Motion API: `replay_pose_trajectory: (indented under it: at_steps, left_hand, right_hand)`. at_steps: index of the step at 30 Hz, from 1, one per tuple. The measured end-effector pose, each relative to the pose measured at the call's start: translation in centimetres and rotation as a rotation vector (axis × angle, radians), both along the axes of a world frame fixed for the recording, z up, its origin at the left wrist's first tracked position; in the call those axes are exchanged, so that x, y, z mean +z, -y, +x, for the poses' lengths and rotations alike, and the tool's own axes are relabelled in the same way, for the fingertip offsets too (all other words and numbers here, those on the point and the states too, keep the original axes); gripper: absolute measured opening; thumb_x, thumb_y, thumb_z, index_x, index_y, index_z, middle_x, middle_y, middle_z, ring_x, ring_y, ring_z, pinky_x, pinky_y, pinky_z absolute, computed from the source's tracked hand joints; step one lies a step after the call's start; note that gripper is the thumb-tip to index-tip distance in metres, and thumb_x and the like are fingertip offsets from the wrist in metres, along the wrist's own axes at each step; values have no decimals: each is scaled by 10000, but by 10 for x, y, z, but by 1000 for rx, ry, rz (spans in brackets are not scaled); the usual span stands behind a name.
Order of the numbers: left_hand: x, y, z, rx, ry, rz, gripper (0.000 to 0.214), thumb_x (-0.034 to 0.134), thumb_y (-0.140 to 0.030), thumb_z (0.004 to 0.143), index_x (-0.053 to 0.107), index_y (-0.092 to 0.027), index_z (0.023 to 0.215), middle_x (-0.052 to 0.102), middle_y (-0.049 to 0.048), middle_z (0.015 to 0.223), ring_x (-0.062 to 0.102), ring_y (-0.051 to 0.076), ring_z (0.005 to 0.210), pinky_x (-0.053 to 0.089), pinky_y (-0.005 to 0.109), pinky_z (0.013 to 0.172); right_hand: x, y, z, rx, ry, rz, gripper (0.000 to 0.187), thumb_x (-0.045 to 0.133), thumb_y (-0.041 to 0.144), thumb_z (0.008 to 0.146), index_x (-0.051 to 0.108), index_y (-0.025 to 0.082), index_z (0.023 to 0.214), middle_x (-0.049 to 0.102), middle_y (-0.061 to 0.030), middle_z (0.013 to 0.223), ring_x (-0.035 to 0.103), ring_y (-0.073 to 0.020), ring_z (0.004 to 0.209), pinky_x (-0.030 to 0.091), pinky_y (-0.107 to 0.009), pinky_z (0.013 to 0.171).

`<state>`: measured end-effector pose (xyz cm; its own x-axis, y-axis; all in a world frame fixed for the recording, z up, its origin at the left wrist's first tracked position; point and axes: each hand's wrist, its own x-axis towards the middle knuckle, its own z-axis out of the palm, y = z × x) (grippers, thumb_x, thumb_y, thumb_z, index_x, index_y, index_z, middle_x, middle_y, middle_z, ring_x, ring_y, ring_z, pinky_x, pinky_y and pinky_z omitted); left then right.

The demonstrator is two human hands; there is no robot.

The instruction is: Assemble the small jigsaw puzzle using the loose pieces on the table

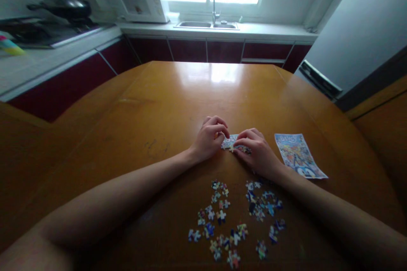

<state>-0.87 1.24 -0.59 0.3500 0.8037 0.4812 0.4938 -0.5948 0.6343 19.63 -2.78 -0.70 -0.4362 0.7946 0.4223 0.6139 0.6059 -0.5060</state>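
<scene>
On the desk [152,106], curls left hand [208,137] at left end of puzzle [230,139], right hand [258,149] over its right end; cannot tell if gripping. Has loose pieces [270,208] nearer, leaflet [294,151] at right.

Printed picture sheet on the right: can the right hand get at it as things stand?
Probably yes: the right hand is at the partly joined puzzle, and the printed sheet lies just to its right, with only bare tabletop visible between them and nothing seen covering it.
</scene>
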Motion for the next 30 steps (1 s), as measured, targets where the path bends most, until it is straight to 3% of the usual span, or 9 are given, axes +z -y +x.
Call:
replay_pose_trajectory:
  at_steps: [15, 30]
  left_hand:
    - [2, 0, 0, 8, 7, -13, 279, 530, 14, 763, 687, -197, 669, 625, 15, 865, 547, 182, 913, 429, 364, 894]
    - [3, 4, 0, -105, -119, -24, 284, 561, -8, 764, 728, -227, 692, 642, 17, 908, 510, 193, 923, 430, 369, 887]
  right_hand:
    - [-5, 1, 1, -1, 5, 30, 60, 727, 261, 850, 721, 228, 901, 669, -55, 973, 539, -241, 965, 427, -413, 860]
    - [-2, 1, 4, 28, -4, 49, 26, 712, 232, 852, 731, 242, 866, 682, -47, 952, 551, -235, 959, 420, -403, 853]
